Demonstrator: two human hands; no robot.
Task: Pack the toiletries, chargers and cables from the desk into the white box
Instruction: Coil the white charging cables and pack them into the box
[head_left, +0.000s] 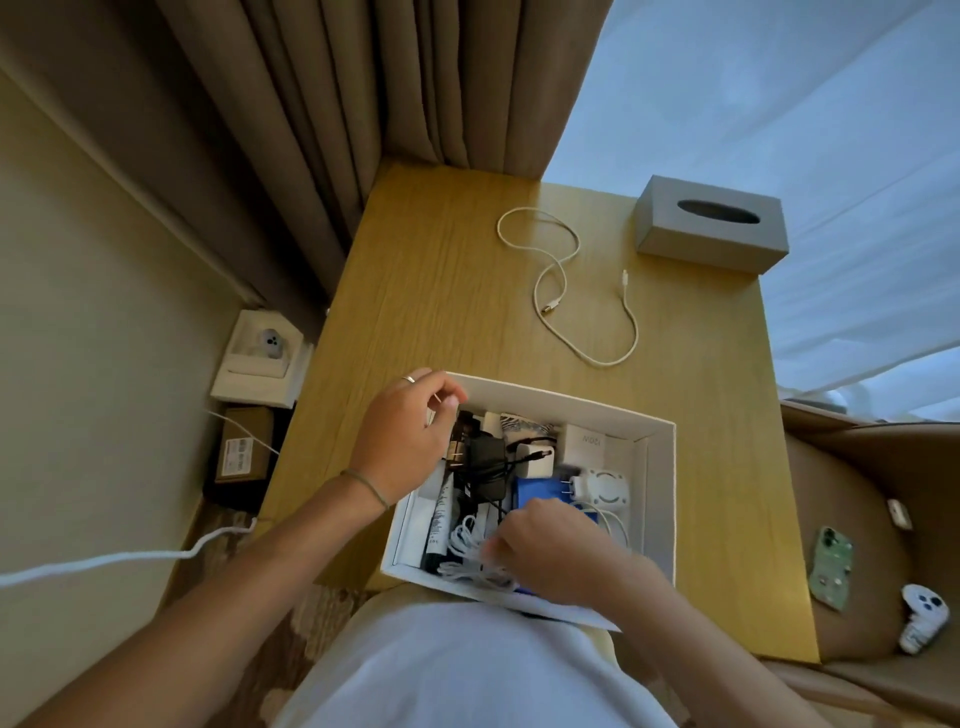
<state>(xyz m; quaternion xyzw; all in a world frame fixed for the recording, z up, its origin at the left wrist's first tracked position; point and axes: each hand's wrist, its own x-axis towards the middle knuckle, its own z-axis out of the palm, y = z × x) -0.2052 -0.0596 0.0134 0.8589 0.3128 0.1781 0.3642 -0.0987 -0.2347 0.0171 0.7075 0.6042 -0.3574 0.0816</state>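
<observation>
The wooden desk (415, 291) occupies the centre of the view, with brown curtains (322, 104) behind its far left corner and a sheer white curtain (779, 130) to the right.

The white box (662, 499) sits at the near edge of the desk, directly in front of the person. It contains, among other items:
- a black charger with its cable (485, 462) in the left half;
- a dark tube (436, 525) along the left wall;
- a white adapter block (584, 444) near the far wall;
- a round white plug (605, 491) on the right;
- a blue item (540, 493), partly covered, in the middle.

A grey tissue box (711, 223) stands at the far right corner of the desk. A brown chair seat to the right of the desk carries a green phone (831, 566) and a small white device (919, 616).

The left hand (402, 441) rests over the far left corner of the box. Its fingers are curled, thumb and forefinger close together; whether they pinch anything cannot be determined.

The right hand (550, 553) is inside the near part of the box, fingers curled around a coiled white cable (467, 551). This area is motion-blurred.

One white cable (563, 291) lies loose on the desk beyond the box, well apart from both hands.
</observation>
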